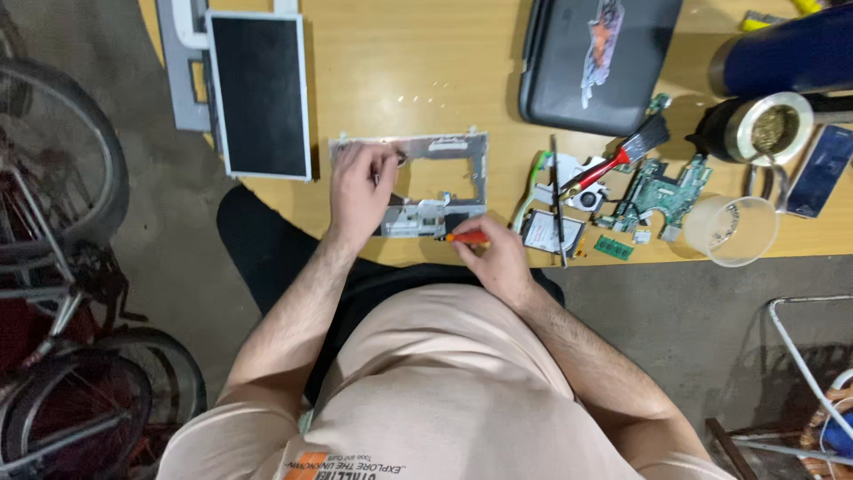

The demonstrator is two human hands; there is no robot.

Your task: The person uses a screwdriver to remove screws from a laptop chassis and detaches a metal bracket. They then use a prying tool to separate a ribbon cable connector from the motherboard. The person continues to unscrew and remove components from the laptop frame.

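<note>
A silver laptop frame part (462, 156) lies on the wooden table (400, 62) just in front of me. My left hand (360, 182) rests on its left side, fingers curled over the metal edge. My right hand (490, 258) is closed on a small screwdriver with an orange handle (464, 237), its tip pointing at the frame's near edge.
A detached laptop screen (259, 93) and grey bezel (182, 62) lie at the left. A dark laptop lid (600, 58), a red-handled brush (622, 156), a green circuit board (662, 191), a fan (577, 182), a plastic cup (733, 231) and tape rolls (769, 129) sit at the right. Bicycles (62, 267) stand left.
</note>
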